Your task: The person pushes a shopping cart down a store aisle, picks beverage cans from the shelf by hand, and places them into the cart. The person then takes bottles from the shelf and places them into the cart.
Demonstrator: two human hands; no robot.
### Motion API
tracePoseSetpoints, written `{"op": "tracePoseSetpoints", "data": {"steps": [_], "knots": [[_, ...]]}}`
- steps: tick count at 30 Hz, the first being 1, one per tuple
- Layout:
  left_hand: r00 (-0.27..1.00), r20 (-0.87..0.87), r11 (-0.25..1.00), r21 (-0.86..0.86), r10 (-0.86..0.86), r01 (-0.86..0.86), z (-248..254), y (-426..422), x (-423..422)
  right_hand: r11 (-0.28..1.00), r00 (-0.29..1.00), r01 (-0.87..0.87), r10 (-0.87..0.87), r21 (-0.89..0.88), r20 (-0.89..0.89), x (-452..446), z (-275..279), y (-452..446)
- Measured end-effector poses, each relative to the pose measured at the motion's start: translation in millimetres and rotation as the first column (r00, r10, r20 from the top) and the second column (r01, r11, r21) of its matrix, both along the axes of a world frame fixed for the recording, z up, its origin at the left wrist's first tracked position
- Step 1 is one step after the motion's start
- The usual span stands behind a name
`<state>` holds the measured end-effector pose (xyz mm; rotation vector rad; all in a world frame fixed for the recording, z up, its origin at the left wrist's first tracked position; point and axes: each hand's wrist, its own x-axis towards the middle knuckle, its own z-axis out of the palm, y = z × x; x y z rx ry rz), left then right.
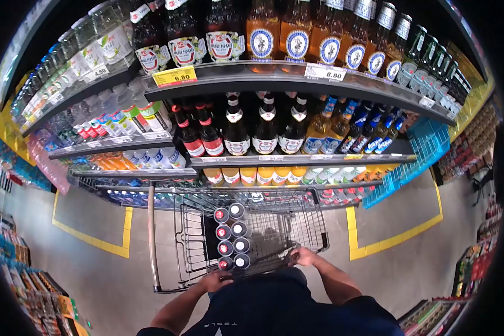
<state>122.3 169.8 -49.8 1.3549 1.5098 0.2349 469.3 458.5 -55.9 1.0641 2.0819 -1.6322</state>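
Cart with containers (eight, upright)

Black wire-metal shopping cart, side-on to stocked drink shelves; eight dark cylindrical containers upright inside, two rows of four; red centres on left-row tops, white on right.

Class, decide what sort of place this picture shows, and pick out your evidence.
Most likely a supermarket drinks aisle: shelves of bottles, price labels along the shelf edges, and a shopping cart holding upright containers.
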Motion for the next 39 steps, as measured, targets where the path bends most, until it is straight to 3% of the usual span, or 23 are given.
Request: {"op": "tracePoseSetpoints", "data": {"steps": [1,2,3,4,5,7,9,12,14,19,23,25,27,33,34,39], "knots": [[0.993,0.112,1.000,-0.018,0.027,-0.025,-5.5,-1.2,-5.3,0.999,0.996,0.043,-0.042,0.000,-0.075,9.3,-32.4,-3.7],[0.926,-0.082,0.758,0.550,-0.369,0.351,-64.8,-13.9,-25.1,0.996,1.000,0.019,-0.018,0.083,-0.019,9.6,-25.6,-9.2],[0.975,0.058,0.920,0.347,-0.216,0.183,-57.2,-14.4,-24.8,0.987,0.999,-0.005,-0.002,0.161,0.044,4.9,-5.9,-9.1],[0.988,0.148,0.995,0.099,-0.048,0.034,-39.9,-6.9,-21.3,0.988,0.993,-0.033,0.016,0.148,0.120,2.8,-16.5,-10.1],[0.976,0.181,0.982,-0.165,0.124,-0.094,-26.2,3.6,-14.1,0.986,0.986,-0.037,0.010,0.162,0.168,4.2,-18.5,-12.1],[0.975,0.172,0.983,-0.144,0.138,-0.113,-14.8,13.0,-7.2,0.975,0.974,-0.043,-0.007,0.216,0.228,2.1,-15.6,-16.5],[0.965,0.162,0.967,-0.185,0.208,-0.178,11.6,22.7,-2.1,0.974,0.981,0.044,-0.084,0.223,0.172,5.4,-14.8,-23.0],[0.984,0.063,0.974,-0.164,0.167,-0.155,5.8,29.5,7.7,0.966,0.984,0.074,-0.111,0.249,0.138,6.3,-10.9,-25.4],[0.986,-0.011,0.969,-0.186,0.165,-0.164,34.3,48.2,19.8,0.955,0.989,0.025,-0.066,0.294,0.130,12.6,-25.7,-26.2],[0.967,-0.067,0.947,-0.196,0.245,-0.253,19.8,58.7,41.3,0.966,0.980,-0.039,-0.013,0.257,0.198,8.5,-5.9,-14.2],[0.927,0.012,0.905,-0.223,0.374,-0.362,35.6,68.6,55.9,0.949,0.985,0.068,-0.112,0.307,0.129,9.9,-28.1,-3.6],[0.927,-0.001,0.919,-0.135,0.374,-0.371,20.0,58.5,57.4,0.946,0.975,0.144,-0.185,0.289,0.120,7.3,-20.5,1.7],[0.942,-0.029,0.922,-0.200,0.334,-0.332,27.4,60.7,54.1,0.920,0.959,0.232,-0.271,0.317,0.085,8.8,-29.5,1.2],[0.945,-0.100,0.934,-0.149,0.312,-0.324,-8.4,51.7,31.8,0.911,0.927,0.229,-0.311,0.343,0.208,4.2,-30.2,6.3],[0.941,-0.162,0.929,-0.177,0.297,-0.324,38.9,68.7,33.3,0.912,0.910,0.284,-0.354,0.296,0.217,3.6,-26.3,7.2],[0.936,-0.116,0.926,-0.147,0.332,-0.346,28.3,71.5,22.4,0.891,0.883,0.322,-0.405,0.321,0.239,-4.6,-0.9,4.3]]}}
